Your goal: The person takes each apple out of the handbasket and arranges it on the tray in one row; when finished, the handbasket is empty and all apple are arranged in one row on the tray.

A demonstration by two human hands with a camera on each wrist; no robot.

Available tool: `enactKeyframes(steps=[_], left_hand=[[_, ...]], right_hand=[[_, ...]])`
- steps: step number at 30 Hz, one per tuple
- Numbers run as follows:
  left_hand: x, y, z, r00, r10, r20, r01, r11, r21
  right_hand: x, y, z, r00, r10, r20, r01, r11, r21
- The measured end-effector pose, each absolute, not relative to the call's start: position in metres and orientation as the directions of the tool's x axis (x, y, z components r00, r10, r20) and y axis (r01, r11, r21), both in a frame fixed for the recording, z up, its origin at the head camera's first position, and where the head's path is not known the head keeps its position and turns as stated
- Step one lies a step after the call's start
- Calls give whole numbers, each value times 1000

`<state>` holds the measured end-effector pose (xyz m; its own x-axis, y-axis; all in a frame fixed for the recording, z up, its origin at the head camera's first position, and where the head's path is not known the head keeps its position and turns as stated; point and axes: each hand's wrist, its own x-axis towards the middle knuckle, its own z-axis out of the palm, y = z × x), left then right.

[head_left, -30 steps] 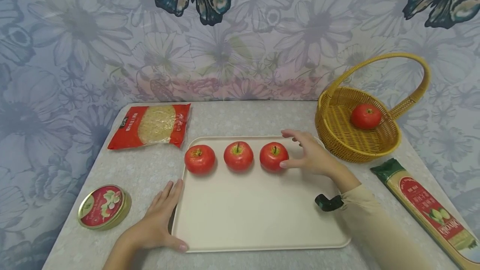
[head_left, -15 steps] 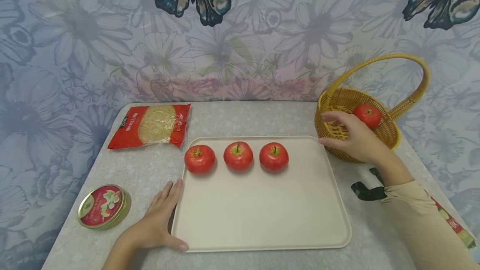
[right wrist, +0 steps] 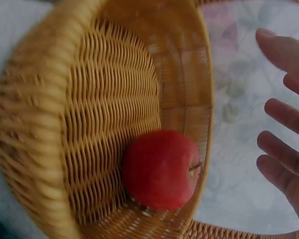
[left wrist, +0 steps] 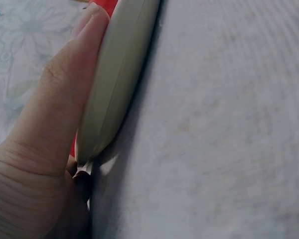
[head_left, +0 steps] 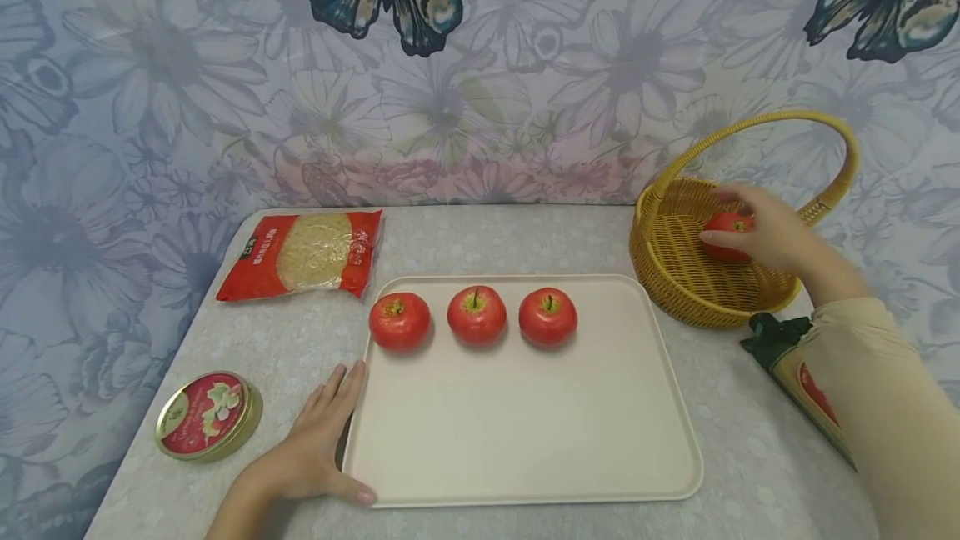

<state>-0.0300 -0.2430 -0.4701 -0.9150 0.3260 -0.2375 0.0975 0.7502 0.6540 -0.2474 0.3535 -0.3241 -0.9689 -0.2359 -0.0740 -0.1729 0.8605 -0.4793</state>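
Observation:
My right hand (head_left: 776,232) reaches over the wicker basket (head_left: 667,273), its thumb and fingers spread about a red apple (head_left: 722,238) inside. In the right wrist view, the apple (right wrist: 159,169) lies against the basket's wall, and the spread fingers stand apart from it. My left hand (head_left: 307,448) rests at the near left corner of a cream tray (head_left: 525,432). Its fingers lie straight along the left edge, the thumb against the front rim. Along the tray's far side sit three red apples: a left apple (head_left: 400,322), a middle apple (head_left: 477,315) and a right apple (head_left: 548,317).
A red bag of pasta (head_left: 303,255) lies at the back left. Nearer stands a round tin (head_left: 210,415) with a red lid. On the right, my sleeve partly covers a long green and red packet (head_left: 795,373). The basket's tall handle (head_left: 795,117) arches beside the right hand.
My right hand has let go of the right apple on the tray and moved right, over the basket to the apple there. The left hand stays in place.

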Motion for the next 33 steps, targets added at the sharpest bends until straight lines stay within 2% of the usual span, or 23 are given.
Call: enactKeyframes(steps=[6, 15, 33], left_hand=[[-29, -243, -471, -918, 322, -233, 100, 755, 648], [-30, -243, -473, -918, 334, -215, 117, 744, 658], [-29, -241, -469, -919, 337, -205, 126, 745, 655]], right_hand=[[-272, 365, -324, -963, -238, -123, -174, 905, -389], [-288, 383, -339, -948, -189, -255, -85, 925, -370], [-283, 398, -359, -928, -164, -333, -49, 944, -328]])
